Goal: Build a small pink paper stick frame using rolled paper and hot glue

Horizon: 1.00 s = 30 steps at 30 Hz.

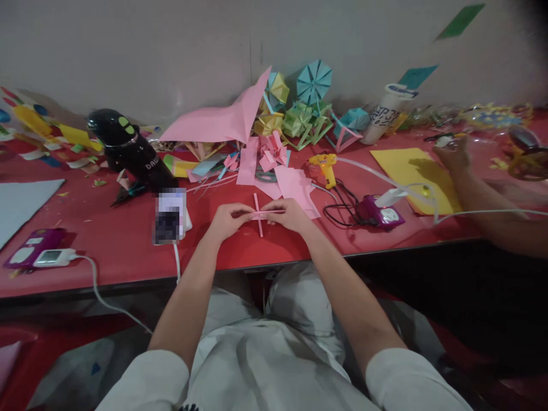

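A cross of narrow pink paper strips (257, 202) is held just above the front edge of the red table. My left hand (231, 220) pinches its left arm between thumb and fingers. On the other side, my right hand (289, 214) is closed on the right arm of the same cross. One strip stands up and down between the hands, and the other runs sideways into both grips. Behind my right hand lie pink paper sheets (295, 187), and farther back are folded pink paper pieces (274, 153).
A phone (170, 217) and a black bottle (143, 157) stand left of my hands. To the right are a yellow glue gun (326, 169), a purple power socket (381, 211) and cables. Paper umbrellas (314, 83) crowd the back. A co-worker's hand (454, 154) is near yellow paper (411, 177).
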Tool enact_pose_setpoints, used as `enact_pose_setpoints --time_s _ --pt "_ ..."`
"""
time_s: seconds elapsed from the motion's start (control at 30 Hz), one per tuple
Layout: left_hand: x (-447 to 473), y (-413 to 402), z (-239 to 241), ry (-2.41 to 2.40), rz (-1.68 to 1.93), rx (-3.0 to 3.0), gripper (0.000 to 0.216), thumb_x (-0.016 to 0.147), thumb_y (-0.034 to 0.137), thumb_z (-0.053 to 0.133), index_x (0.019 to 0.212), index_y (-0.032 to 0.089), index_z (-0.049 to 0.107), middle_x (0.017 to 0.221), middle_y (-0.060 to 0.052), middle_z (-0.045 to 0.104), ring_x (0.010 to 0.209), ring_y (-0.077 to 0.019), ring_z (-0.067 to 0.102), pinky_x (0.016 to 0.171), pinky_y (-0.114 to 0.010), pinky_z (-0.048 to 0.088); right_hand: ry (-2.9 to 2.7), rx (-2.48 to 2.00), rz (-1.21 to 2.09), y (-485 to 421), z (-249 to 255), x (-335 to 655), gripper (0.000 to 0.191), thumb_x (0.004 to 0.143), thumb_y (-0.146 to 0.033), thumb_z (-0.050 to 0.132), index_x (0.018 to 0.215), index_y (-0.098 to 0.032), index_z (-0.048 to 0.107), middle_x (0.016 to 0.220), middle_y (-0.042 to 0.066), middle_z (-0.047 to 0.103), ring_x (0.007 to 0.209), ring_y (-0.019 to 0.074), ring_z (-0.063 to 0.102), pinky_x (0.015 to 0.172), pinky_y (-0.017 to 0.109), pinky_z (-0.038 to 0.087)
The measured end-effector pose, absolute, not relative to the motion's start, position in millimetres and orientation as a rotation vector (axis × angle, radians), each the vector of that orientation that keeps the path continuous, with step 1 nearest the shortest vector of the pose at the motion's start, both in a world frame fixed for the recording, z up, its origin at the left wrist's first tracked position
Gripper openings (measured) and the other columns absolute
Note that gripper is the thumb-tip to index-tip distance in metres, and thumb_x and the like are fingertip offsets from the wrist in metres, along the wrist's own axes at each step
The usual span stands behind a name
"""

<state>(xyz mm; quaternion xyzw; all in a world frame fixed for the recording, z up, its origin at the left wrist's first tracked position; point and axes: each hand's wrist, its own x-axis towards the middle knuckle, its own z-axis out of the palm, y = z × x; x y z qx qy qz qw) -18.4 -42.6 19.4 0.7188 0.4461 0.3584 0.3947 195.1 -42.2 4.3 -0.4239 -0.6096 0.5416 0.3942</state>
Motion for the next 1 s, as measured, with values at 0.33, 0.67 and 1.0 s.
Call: enact_pose_setpoints --time_s 0.33,0.67,1.0 --pt "-21.9 -41.2 13.8 1.129 0.866 1.73 0.024 0.077 0.037 0.073 0.09 0.018 0.078 0.086 -0.007 0.078 0.073 -0.019 0.07 0.072 -0.031 0.057 -1.547 -1.103 1.331 -42.5 3.8 195.1 0.038 0.067 -0.048 0.079 0.082 -0.014 0.076 0.066 0.004 0.07 0.055 0.0122 0.063 0.058 0.026 0.055" --pt "-23.0 -41.6 18.6 1.06 0.789 1.579 0.03 0.075 0.041 0.076 0.089 0.014 0.077 0.073 -0.007 0.074 0.063 -0.0149 0.068 0.059 -0.025 0.054 -1.539 -1.107 1.345 -42.6 1.7 195.6 0.035 0.065 -0.044 0.081 0.084 -0.015 0.076 0.068 0.004 0.071 0.057 0.0123 0.064 0.058 0.026 0.054" --pt "-22.1 -38.9 13.8 1.065 0.878 1.631 0.026 0.075 0.034 0.074 0.092 0.015 0.075 0.08 -0.006 0.074 0.066 -0.0158 0.067 0.064 -0.027 0.056 -1.379 -1.092 1.296 -37.9 1.1 197.8 0.037 0.064 -0.045 0.082 0.084 -0.016 0.071 0.063 0.002 0.069 0.057 0.0142 0.066 0.062 0.029 0.057"
